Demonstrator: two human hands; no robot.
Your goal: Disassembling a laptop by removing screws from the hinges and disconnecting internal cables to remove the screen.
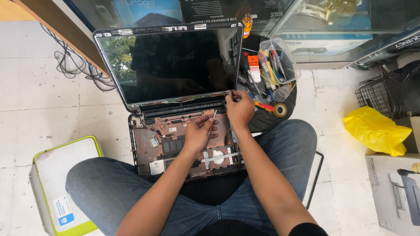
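An opened laptop (144,148) rests on my lap with its keyboard cover off, showing the reddish inner frame and circuit parts. Its dark screen (170,61) stands tilted back. My left hand (197,134) is shut on a thin screwdriver (213,120) with a red grip, its metal tip pointing up toward the hinge area. My right hand (239,109) pinches something small at the lower right corner of the screen, by the hinge; what it pinches is too small to tell.
A clear plastic tub (280,61) of tools, a roll of tape (280,109) and loose tools lie right of the laptop. A white and green box (61,183) stands at left, a yellow bag (376,131) and wire basket (376,94) at right, cables (72,65) at upper left.
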